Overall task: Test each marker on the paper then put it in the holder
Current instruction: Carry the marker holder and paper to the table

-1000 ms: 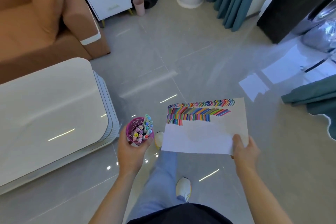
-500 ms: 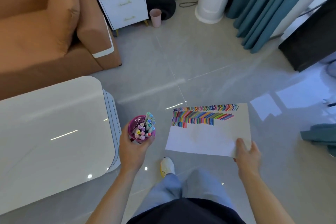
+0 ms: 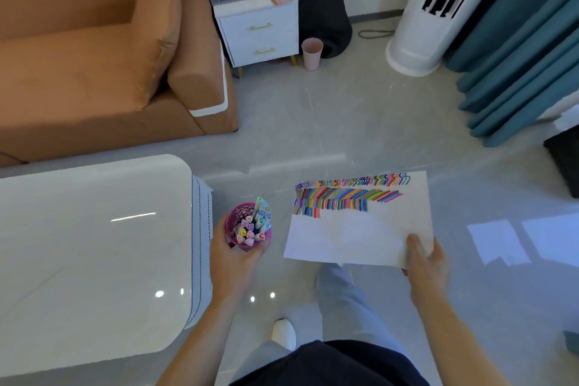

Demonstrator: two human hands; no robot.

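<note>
Gripping one purple holder (image 3: 237, 217) in the left hand (image 3: 233, 260), curled closely around it, beside one white table (image 3: 94, 244). Inside, over ten markers (image 3: 255, 226), caps up; exact number unclear. Pinching one paper (image 3: 344, 238) by its near corner with the right hand (image 3: 427, 263), above the floor (image 3: 313, 135).
</note>
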